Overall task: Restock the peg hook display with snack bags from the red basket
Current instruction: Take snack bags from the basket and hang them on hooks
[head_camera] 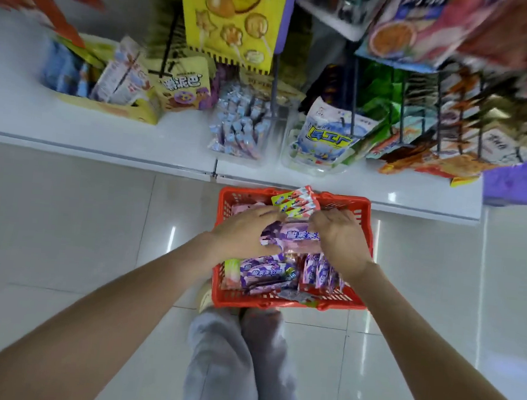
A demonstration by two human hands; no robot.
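L hand [247, 231] + R hand [342, 237] both gripping purple snack bag [297, 238] over red basket [279, 304]. Risk: red-yellow packets [296, 202] at 12 o'clock snag on lift, spill to floor.

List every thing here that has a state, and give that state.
red basket, on the floor, loaded with snack bags.
purple snack bag, on top of the load, gripped by the left hand.
red and yellow packets, raised upright above the far rim, pinched by the right hand.
white shelf, stocked with boxes and bags.
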